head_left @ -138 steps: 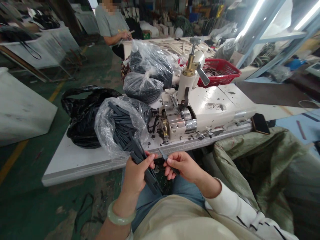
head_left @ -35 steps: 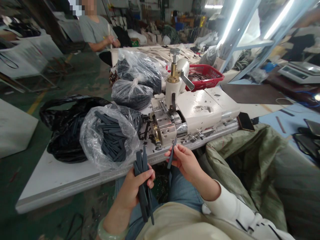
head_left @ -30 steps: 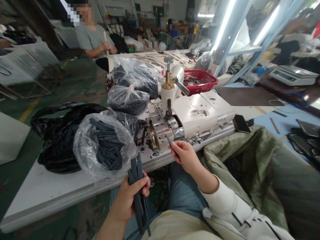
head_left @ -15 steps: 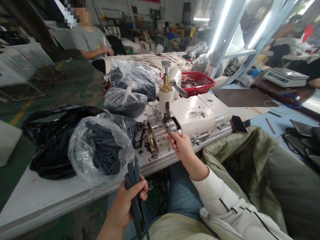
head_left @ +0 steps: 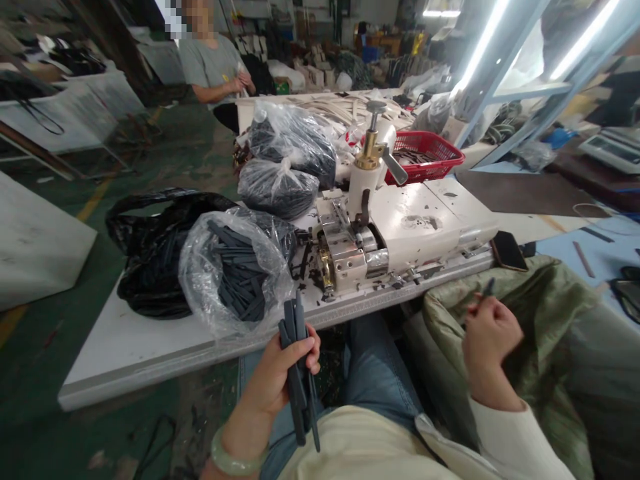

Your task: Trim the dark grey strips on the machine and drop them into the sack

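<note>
Your left hand (head_left: 273, 377) curls its fingers tightly around a bundle of dark strips (head_left: 298, 370), keeping them gathered; your right hand (head_left: 487, 333) pinches one short strip (head_left: 487, 288) narrowly above the green sack (head_left: 545, 320).

One left hand (head_left: 285, 373) grips one bundle of dark strips (head_left: 297, 373); one right hand (head_left: 490, 333) pinches one dark strip (head_left: 487, 288). Around them: three clear plastic bags (head_left: 235, 280), one black plastic bag (head_left: 150, 273), one skiving machine (head_left: 390, 233), one red basket (head_left: 425, 157), one phone (head_left: 509, 251), one co-worker (head_left: 213, 67).

The camera is on the person's head and it faces forward and down. The left hand (head_left: 293, 370) and right hand (head_left: 490, 333) are close, at the bottom of the frame; the table (head_left: 125, 360) is beyond them.
</note>
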Action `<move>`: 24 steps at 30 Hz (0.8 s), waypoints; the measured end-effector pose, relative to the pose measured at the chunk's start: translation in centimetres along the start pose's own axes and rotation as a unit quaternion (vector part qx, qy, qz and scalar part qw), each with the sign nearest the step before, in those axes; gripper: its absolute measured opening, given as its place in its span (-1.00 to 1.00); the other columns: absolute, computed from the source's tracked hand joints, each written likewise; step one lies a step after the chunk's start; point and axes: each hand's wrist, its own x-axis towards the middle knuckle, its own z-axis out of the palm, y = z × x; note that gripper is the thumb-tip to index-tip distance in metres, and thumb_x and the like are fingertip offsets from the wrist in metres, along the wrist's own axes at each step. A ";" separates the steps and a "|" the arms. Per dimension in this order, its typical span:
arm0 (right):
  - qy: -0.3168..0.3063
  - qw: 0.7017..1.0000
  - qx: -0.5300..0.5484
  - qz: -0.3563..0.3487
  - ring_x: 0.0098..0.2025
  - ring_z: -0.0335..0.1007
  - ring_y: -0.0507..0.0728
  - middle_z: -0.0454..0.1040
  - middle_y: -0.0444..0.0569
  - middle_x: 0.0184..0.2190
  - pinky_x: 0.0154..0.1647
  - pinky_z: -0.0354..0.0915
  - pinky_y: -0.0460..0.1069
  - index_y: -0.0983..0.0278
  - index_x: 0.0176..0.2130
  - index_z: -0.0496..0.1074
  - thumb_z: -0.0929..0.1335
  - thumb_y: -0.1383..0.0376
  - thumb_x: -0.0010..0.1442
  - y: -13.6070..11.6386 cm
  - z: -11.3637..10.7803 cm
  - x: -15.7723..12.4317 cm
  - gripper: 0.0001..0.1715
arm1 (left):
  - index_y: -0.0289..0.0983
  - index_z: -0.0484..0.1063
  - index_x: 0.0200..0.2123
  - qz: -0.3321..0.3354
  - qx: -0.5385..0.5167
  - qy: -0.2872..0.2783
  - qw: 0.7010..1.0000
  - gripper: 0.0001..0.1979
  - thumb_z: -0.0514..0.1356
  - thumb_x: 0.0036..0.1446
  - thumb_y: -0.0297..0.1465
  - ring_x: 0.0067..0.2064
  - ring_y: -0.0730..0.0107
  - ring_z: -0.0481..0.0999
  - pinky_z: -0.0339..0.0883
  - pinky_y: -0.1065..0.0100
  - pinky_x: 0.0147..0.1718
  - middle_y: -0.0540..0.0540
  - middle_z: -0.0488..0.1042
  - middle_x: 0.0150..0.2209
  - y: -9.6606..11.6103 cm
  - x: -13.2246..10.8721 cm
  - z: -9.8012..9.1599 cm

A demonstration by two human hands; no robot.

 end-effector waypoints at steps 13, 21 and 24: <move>-0.569 0.805 0.160 0.059 -0.07 0.46 0.22 0.56 0.06 -0.12 -0.03 0.34 0.12 0.20 -0.02 0.50 0.44 0.09 0.07 -6.6 2.2 -9.6 -0.52 | -0.30 0.39 -0.33 -0.077 0.059 -0.096 0.991 -0.77 0.35 -0.07 -0.43 -0.57 0.52 0.32 0.25 0.43 -0.56 0.02 0.37 -0.56 -1.7 0.5 2.5; -0.583 0.638 0.378 0.331 -0.26 0.41 0.01 0.56 -0.06 -0.18 -0.25 0.35 -0.11 0.24 -0.39 0.57 0.52 0.19 0.00 -9.1 6.5 -15.1 -0.82 | -0.33 0.42 -0.34 -0.072 0.029 -0.034 0.996 -0.72 0.40 -0.11 -0.39 -0.59 0.58 0.28 0.22 0.46 -0.60 0.03 0.36 -0.57 -1.2 -1.0 1.5; -0.561 0.595 0.401 0.413 -0.48 0.25 -0.08 0.51 -0.13 -0.35 -0.55 0.22 -0.22 0.23 -0.34 0.52 0.52 0.19 0.00 -8.7 6.5 -13.7 -0.77 | -0.35 0.44 -0.33 -0.070 -0.011 -0.027 0.997 -0.73 0.41 -0.09 -0.38 -0.61 0.62 0.25 0.17 0.50 -0.62 0.00 0.39 -0.54 -1.0 -1.0 1.1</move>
